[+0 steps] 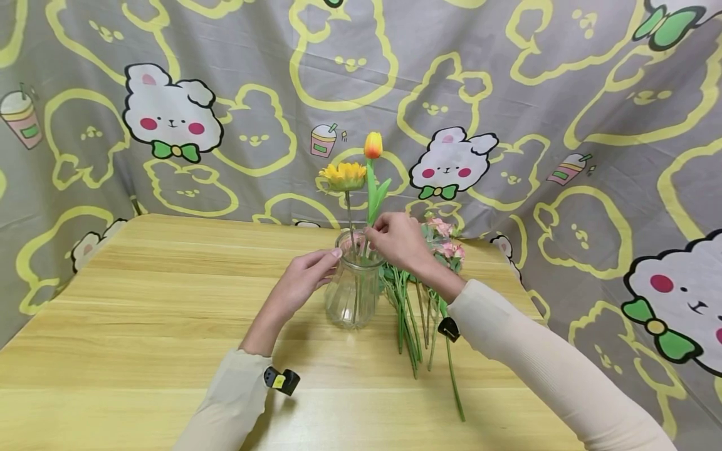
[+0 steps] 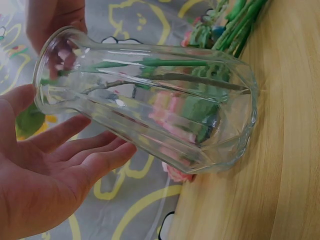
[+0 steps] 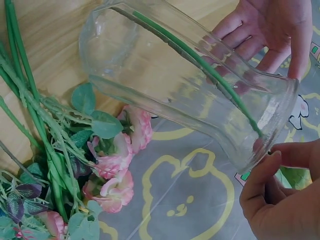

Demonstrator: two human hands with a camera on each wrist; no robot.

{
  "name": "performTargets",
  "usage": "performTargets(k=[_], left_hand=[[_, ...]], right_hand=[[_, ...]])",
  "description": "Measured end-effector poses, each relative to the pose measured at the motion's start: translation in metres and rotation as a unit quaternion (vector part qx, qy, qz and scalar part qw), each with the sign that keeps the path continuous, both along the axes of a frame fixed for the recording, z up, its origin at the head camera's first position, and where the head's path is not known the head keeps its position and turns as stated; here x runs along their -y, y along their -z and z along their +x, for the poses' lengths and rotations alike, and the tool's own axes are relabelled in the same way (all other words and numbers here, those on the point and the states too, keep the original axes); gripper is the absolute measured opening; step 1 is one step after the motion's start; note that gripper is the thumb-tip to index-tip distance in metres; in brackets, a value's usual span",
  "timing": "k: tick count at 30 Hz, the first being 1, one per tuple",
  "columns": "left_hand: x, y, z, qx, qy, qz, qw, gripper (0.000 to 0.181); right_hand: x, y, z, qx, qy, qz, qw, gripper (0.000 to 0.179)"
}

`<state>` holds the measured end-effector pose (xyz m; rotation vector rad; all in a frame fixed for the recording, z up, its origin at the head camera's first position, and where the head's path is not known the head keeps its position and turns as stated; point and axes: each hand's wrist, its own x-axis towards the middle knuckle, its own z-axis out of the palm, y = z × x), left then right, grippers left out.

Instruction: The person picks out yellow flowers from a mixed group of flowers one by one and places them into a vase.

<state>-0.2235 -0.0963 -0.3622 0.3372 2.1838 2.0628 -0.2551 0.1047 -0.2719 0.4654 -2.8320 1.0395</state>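
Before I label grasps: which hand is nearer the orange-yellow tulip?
Right: right hand pinches the tulip by its stem; left hand is farther, beside the glass vase.

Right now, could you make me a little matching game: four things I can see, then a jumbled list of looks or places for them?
Things
1. Tulip
2. Sunflower
3. Pink flowers
4. Vase

Clues
A. Lying on the table
B. Clear glass, upright
C. Orange-red, stem in the right hand's grip
D. Yellow-petalled

Pairs: 1-C; 2-D; 3-A; 4-B
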Motion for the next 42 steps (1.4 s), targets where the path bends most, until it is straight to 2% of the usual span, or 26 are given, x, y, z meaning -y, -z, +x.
performTargets(k=[24,35,42], left_hand=[[0.0005,0.0012,-0.0001,0.0,-0.004,-0.009,0.9999,0.066],[0.0014,0.0015,0.0002,0.001,-0.004,-0.007,1.0,0.068],[0.0004,0.002,0.0005,0.0,-0.007,-0.009,0.9999,0.066]], right_hand=[[-0.0016,0.004,-0.0022,-0.016,-0.036,0.059,0.9975,0.021],[-0.0018,0.0045,-0.0013,-0.012,-0.031,0.043,0.9985,0.016],[-0.0049,0.0046,-0.0012,-0.03,-0.009,0.005,0.9995,0.011]])
